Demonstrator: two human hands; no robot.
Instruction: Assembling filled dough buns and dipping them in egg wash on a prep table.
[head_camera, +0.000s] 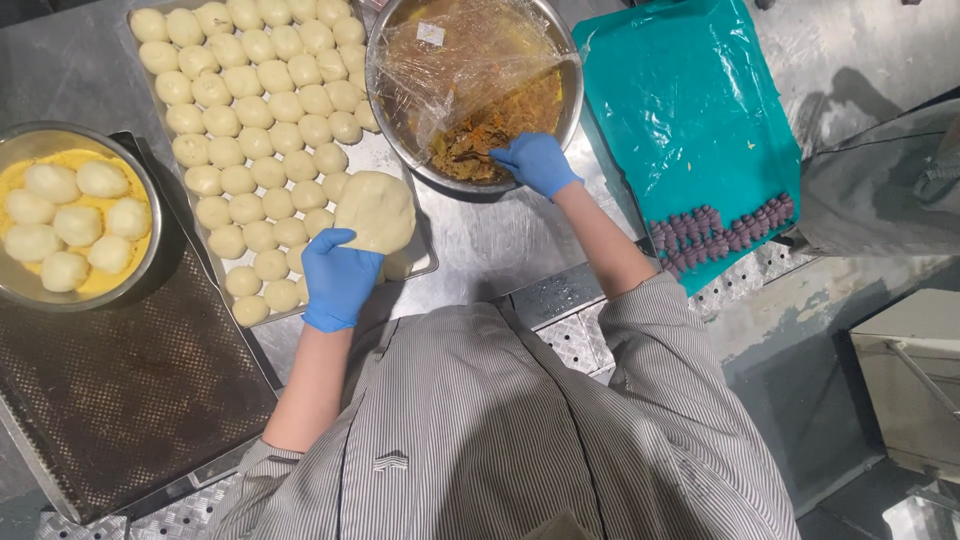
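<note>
A flattened disc of pale dough (375, 211), smooth and round, rests on the left hand (338, 277), whose blue-gloved fingers cup it from below, over the near end of the tray of dough balls (395, 160). Beyond the disc, the right hand (536, 163) dips into a steel bowl (565, 120) of brown filling (500, 125); its grip cannot be made out.

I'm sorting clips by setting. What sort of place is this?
Probably a commercial kitchen or bakery. A tray packed with dough balls sits on a steel worktable. The gloved left hand holds flattened dough, and the right hand reaches into a big metal bowl of filling.
</note>
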